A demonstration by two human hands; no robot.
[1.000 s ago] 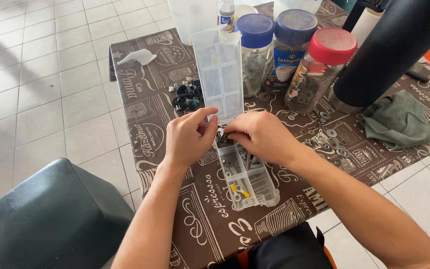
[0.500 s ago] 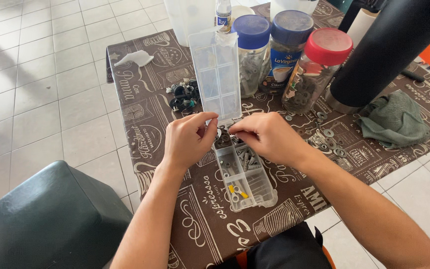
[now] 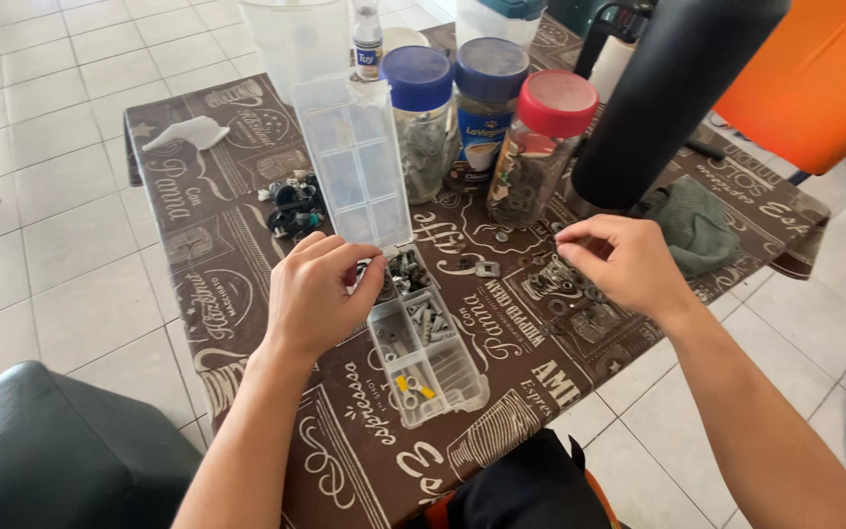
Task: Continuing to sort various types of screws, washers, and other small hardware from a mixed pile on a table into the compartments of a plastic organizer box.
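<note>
A clear plastic compartment box (image 3: 428, 358) lies on the table with its lid (image 3: 354, 162) standing upright; its cells hold screws, nuts and small yellow parts. My left hand (image 3: 313, 294) rests curled on the box's left edge, fingertips at the far cells. Out to the right, my right hand (image 3: 619, 260) hovers above loose washers and nuts (image 3: 565, 294) scattered on the cloth, thumb and fingers pinched together; whether it holds a small part is too small to tell.
A brown printed tablecloth (image 3: 237, 206) covers the table. Three jars (image 3: 487, 122) of hardware stand behind the box, with a black cylinder (image 3: 673, 93), a green rag (image 3: 697, 230), dark fittings (image 3: 291, 206) and crumpled paper (image 3: 188, 132). A dark stool (image 3: 51, 456) sits at lower left.
My right hand has left the box and moved right, over the loose washers. My left hand stays at the box. The view has shifted slightly.
</note>
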